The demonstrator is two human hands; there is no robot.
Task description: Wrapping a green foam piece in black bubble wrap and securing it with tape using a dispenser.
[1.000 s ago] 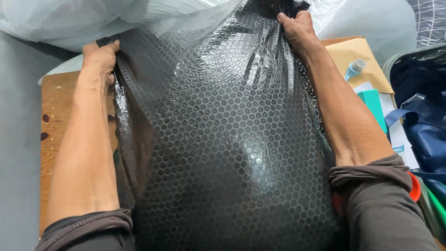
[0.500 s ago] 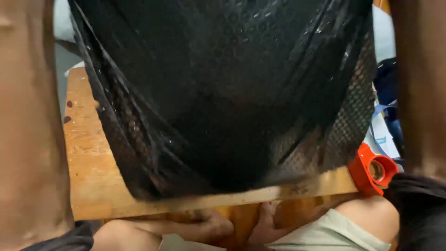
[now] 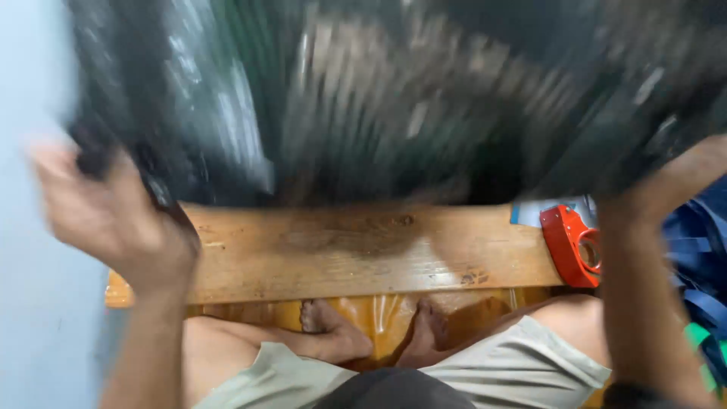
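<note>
Both hands are lifting the black bubble-wrap sheet, blurred across the frame's top. Left hand fingers closed on its edge; right hand grip unclear. Next: steady lowering onto wooden bench beside red tape dispenser.

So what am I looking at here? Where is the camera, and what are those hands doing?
No machine here: a person wears a camera on the head, looking down at their own two hands. The left hand and right hand each hold a side of a big black bubble sheet, which is blurred with motion and fills the top of the picture. Below it is a wooden table, with a red tape dispenser at its right end. Under the table edge you see the person's own legs and bare feet. Blue fabric lies at the far right.
</note>
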